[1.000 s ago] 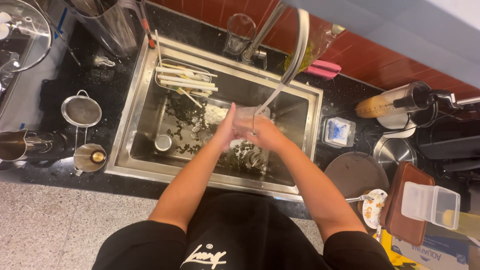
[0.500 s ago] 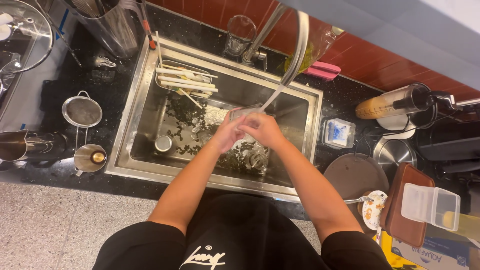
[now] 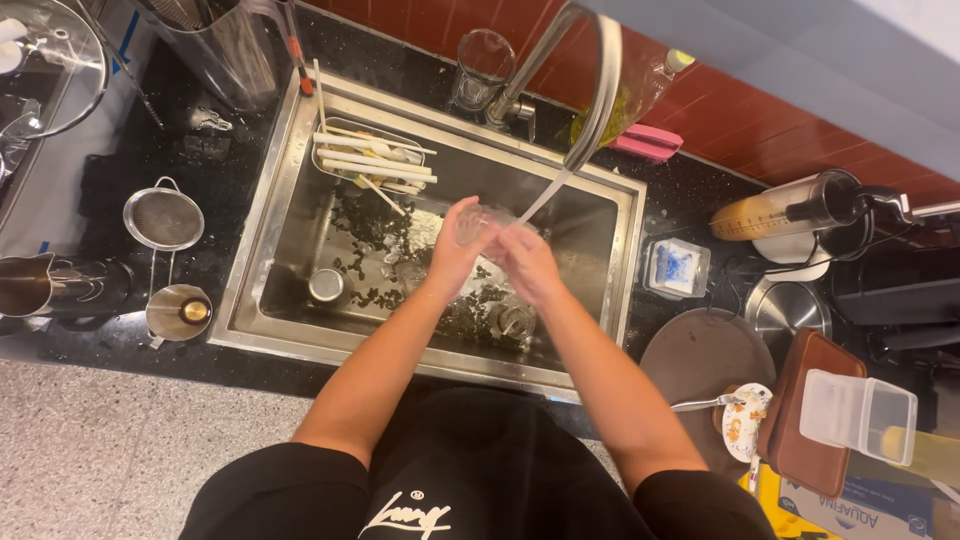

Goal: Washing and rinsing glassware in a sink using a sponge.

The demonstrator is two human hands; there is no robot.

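Note:
Over the steel sink (image 3: 262, 220), both my hands hold a clear glass (image 3: 478, 222) under the running stream from the tall curved tap (image 3: 596, 90). My left hand (image 3: 448, 255) wraps the glass from the left side. On its right side, my right hand (image 3: 525, 262) grips it, fingers against the glass. The glass is tilted, its mouth toward the upper left. Water falls onto it from the spout. Below my hands the sink floor carries dark scraps, white foam and the drain (image 3: 517, 320).
A small tray with chopsticks (image 3: 370, 160) sits at the sink's back left, a small metal cup (image 3: 327, 286) on its floor. On the dark counter: strainer (image 3: 163, 220), metal cups (image 3: 180, 313), glass jar (image 3: 482, 60), pink sponge (image 3: 648, 142), blender jug (image 3: 790, 205), round board (image 3: 708, 350), patterned plate with fork (image 3: 742, 415).
My hands have turned the glass under the stream, the left hand shifting up around its side and the right hand sliding lower. Water keeps running.

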